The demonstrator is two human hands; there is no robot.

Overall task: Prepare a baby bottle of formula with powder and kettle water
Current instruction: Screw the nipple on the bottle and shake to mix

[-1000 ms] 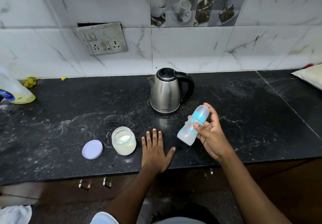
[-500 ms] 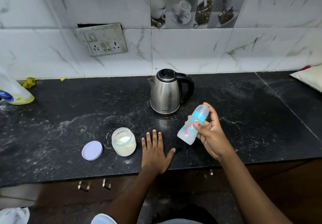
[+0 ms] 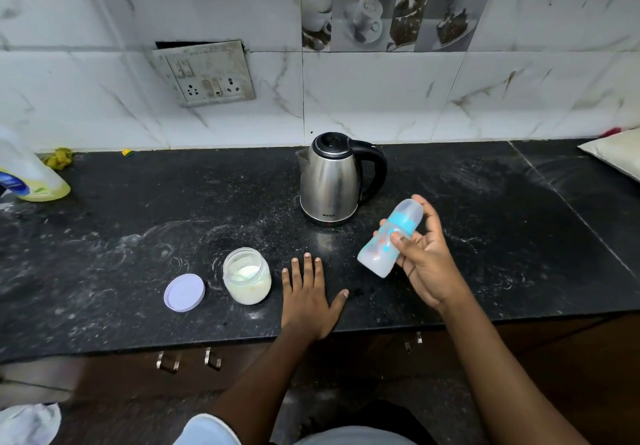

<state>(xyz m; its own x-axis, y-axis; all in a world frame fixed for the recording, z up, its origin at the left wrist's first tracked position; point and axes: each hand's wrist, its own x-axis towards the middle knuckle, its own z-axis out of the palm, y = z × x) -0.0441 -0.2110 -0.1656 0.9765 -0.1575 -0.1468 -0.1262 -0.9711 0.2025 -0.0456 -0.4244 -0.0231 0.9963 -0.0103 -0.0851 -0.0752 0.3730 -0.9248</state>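
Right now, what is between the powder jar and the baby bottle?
In the head view, the left hand lies flat on the counter between the powder jar and the baby bottle held in the right hand.

Steel kettle (image 3: 332, 181) stands upright on black countertop (image 3: 138, 223), lid closed. Right hand (image 3: 424, 264) grips capped baby bottle (image 3: 389, 238), tilted, in front of and right of kettle. Left hand (image 3: 308, 301) lies flat in front of kettle. Open powder jar (image 3: 246, 280) front-left of kettle; lilac lid (image 3: 184, 293) just beyond it.
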